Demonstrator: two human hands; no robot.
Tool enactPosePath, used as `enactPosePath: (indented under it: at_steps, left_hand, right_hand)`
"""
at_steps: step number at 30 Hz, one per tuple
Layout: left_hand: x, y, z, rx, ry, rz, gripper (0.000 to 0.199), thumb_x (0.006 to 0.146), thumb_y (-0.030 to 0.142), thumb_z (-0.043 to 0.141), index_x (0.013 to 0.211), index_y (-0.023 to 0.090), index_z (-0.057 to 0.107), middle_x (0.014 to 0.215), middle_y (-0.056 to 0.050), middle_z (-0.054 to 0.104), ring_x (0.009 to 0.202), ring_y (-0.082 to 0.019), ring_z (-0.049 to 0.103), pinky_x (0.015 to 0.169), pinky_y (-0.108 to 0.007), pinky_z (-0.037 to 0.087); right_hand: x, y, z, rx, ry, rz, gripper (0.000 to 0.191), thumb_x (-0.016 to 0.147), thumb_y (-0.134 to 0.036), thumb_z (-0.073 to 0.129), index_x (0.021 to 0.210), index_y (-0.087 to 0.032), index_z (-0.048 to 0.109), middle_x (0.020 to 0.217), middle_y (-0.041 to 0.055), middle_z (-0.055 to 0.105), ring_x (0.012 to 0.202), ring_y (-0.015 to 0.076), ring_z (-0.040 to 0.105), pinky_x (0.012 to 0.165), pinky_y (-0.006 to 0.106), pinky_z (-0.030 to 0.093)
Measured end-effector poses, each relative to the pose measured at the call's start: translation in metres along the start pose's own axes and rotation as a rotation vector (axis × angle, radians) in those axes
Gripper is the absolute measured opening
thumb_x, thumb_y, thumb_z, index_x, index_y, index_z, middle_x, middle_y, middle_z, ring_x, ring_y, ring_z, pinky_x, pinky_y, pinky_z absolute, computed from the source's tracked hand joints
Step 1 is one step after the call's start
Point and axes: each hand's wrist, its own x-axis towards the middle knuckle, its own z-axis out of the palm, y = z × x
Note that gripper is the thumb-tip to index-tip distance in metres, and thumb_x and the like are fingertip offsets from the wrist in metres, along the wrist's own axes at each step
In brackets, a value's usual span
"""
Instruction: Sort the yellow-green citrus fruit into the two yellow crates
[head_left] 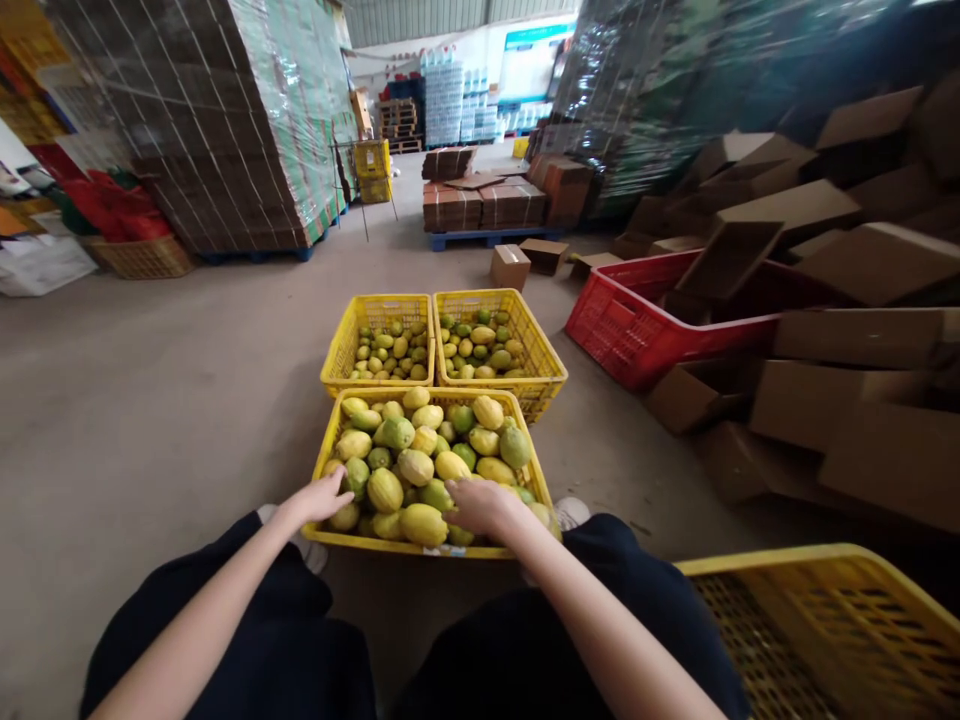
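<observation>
A yellow plastic crate (328, 437) full of yellow and green lemon-like fruits (415, 466) stands on the floor between my feet. At its left side, my left hand (324, 497) has its fingers stretched out, the tips beside a green fruit (355, 478). My right hand (478, 506) reaches over the right front part of the pile, palm down, fingers extended and partly hidden. Its fingertips are close to a yellow fruit (423, 524); whether they touch is hard to tell. Neither hand visibly holds a fruit.
Two more yellow crates (336, 340) of similar fruit stand just beyond. A red crate (626, 335) and piled cardboard boxes (847, 400) lie to the right. Another yellow crate (780, 562) is at the lower right. Wrapped pallet stacks (225, 120) rise behind.
</observation>
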Motion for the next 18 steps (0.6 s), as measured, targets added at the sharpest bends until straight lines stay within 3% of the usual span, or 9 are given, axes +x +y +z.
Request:
enactPosePath:
  at_steps: [3,6,11,15,18]
  left_hand:
    - [0.001,-0.001,0.014,0.199,-0.068,-0.008,0.065,0.087,0.036,0.053,0.143,0.004,0.046,0.145,-0.032,0.052,0.131,-0.042,0.056,0.107,-0.047,0.042]
    - [-0.002,-0.004,0.02,0.227,-0.077,0.038,0.069,0.09,0.036,0.049,0.148,0.001,0.041,0.146,-0.033,0.051,0.133,-0.042,0.054,0.109,-0.048,0.04]
    - [-0.016,-0.019,0.032,0.165,-0.038,0.115,0.053,0.086,0.035,0.056,0.136,0.015,0.06,0.134,-0.024,0.064,0.123,-0.041,0.062,0.105,-0.049,0.043]
    - [-0.029,-0.025,0.045,0.201,-0.122,0.158,0.041,0.087,0.032,0.057,0.122,0.014,0.068,0.128,-0.026,0.064,0.114,-0.045,0.065,0.096,-0.054,0.047]
    - [-0.035,-0.031,0.052,0.169,-0.092,0.154,0.037,0.086,0.03,0.059,0.12,0.016,0.068,0.125,-0.025,0.065,0.114,-0.044,0.064,0.098,-0.054,0.045]
  right_hand:
    - [0.016,0.011,0.008,0.134,0.089,0.062,0.031,0.063,-0.013,0.083,0.068,-0.023,0.054,0.077,0.009,0.069,0.101,0.0415,0.069,0.096,0.06,0.05]
    - [0.032,0.014,0.013,0.148,0.097,0.114,0.04,0.057,-0.012,0.085,0.064,-0.024,0.049,0.072,0.008,0.066,0.101,0.0432,0.068,0.099,0.064,0.047]
    - [0.054,0.002,0.023,0.172,0.132,0.119,0.047,0.055,-0.009,0.084,0.062,-0.025,0.041,0.063,0.0032,0.057,0.102,0.0427,0.068,0.101,0.065,0.045]
    - [0.066,-0.005,0.029,0.134,0.143,0.09,0.053,0.059,-0.007,0.082,0.06,-0.026,0.033,0.069,0.006,0.058,0.109,0.0449,0.065,0.103,0.063,0.042]
    - [0.076,-0.005,0.028,0.102,0.169,0.101,0.047,0.064,-0.006,0.08,0.066,-0.025,0.037,0.078,0.0085,0.062,0.112,0.0447,0.064,0.101,0.061,0.043]
